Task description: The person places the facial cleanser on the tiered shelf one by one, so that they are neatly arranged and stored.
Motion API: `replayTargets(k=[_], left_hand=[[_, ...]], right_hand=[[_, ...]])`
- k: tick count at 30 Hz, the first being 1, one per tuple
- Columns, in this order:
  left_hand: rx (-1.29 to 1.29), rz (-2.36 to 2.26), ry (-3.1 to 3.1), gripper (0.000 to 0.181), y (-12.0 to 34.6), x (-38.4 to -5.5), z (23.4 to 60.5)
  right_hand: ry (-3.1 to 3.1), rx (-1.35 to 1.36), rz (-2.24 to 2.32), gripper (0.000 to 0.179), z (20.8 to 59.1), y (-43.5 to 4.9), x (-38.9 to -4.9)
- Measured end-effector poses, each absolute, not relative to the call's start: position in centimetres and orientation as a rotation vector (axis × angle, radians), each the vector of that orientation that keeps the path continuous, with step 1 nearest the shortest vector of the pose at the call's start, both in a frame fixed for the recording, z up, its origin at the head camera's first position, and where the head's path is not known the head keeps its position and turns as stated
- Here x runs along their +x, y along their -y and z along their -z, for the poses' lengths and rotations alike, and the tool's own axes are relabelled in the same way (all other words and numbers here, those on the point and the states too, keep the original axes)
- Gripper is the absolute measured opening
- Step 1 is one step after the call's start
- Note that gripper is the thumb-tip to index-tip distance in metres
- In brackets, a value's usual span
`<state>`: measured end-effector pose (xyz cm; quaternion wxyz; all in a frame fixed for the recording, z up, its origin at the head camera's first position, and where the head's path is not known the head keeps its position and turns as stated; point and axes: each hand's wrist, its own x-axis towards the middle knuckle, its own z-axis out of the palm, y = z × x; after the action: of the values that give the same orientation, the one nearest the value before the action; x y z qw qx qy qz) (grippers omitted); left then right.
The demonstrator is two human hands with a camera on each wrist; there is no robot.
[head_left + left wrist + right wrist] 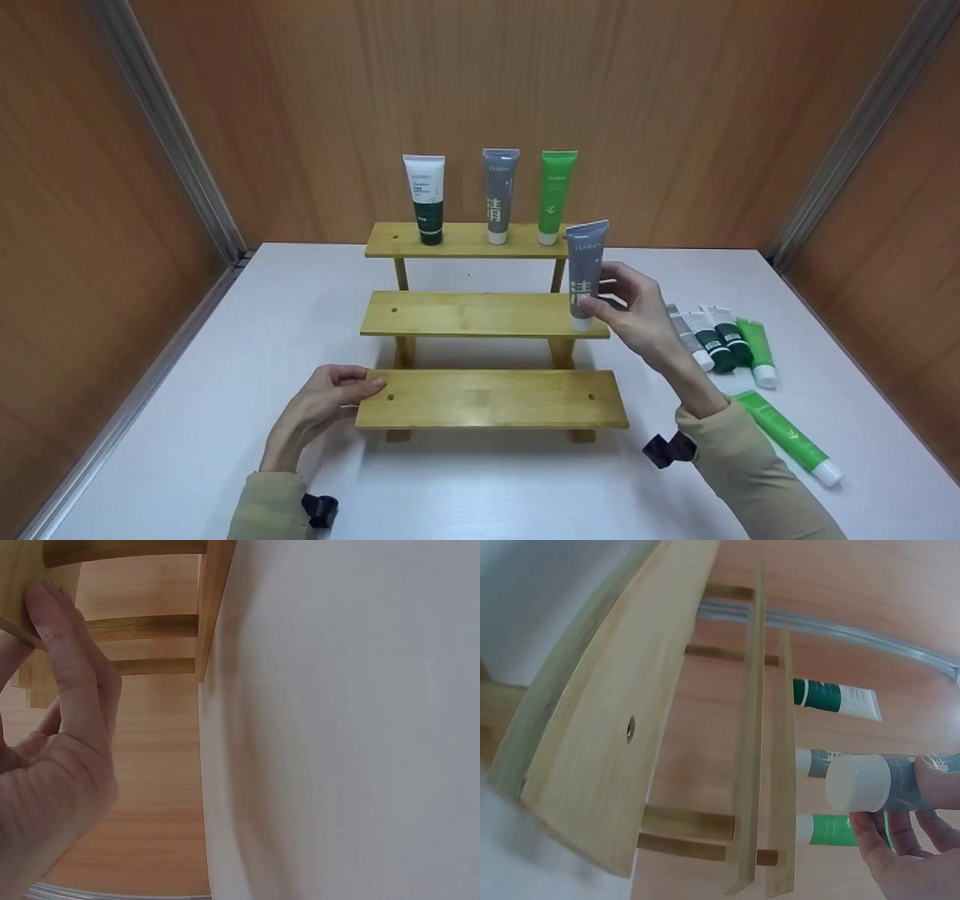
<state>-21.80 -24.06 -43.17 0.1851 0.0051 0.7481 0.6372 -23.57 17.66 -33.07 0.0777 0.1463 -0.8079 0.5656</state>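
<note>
The right hand (636, 315) pinches a grey tube (586, 255), which hides some fingertips, cap down near the middle shelf (465, 315), while the left hand (321, 399) grips the bottom shelf (491, 400), its thumb partly cut off in the left wrist view.

In the head view, the left hand (326, 396) is pinching left of lower centre, its left thumb (367, 388) pointing right; the left forearm (266, 510) is slanting up from the bottom edge. The right hand (637, 307) is pinching right of centre, while the right forearm (757, 465) is leaning up and leftward. In the right wrist view, its fingers (871, 840) are curling at lower right.
</note>
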Motion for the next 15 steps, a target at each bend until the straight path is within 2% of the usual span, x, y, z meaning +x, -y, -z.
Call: replayTargets(k=[15], left_hand=[[0.025, -1.799, -2.111, 0.044, 24.1, -21.8, 43.3]], right_hand=[[2.353, 0.465, -1.784, 0.045, 33.5, -16.3, -24.0]])
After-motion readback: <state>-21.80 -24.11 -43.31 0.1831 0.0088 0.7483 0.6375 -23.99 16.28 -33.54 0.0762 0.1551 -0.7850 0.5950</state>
